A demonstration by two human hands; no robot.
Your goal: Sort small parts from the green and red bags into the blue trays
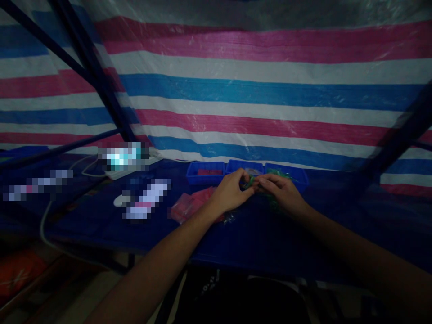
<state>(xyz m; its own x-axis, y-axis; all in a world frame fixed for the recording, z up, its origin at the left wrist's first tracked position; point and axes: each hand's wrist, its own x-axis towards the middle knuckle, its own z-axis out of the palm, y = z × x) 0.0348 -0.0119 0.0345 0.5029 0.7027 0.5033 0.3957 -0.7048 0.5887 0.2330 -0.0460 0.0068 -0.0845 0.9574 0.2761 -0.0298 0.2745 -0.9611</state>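
Note:
My left hand and my right hand meet fingertip to fingertip above the blue table. Pinched between them is a small green piece, too dim and small to name. Behind the hands stand a left blue bin holding something red, a middle blue bin with clear material in it, and a right blue bin with green material. Red items in clear plastic bags lie beside my left forearm. More green stuff shows dimly under my right hand.
On the table to the left are a white round object, a blurred-out card-like item and a bright device on a white power strip with cables. Dark blue metal posts frame a striped tarp.

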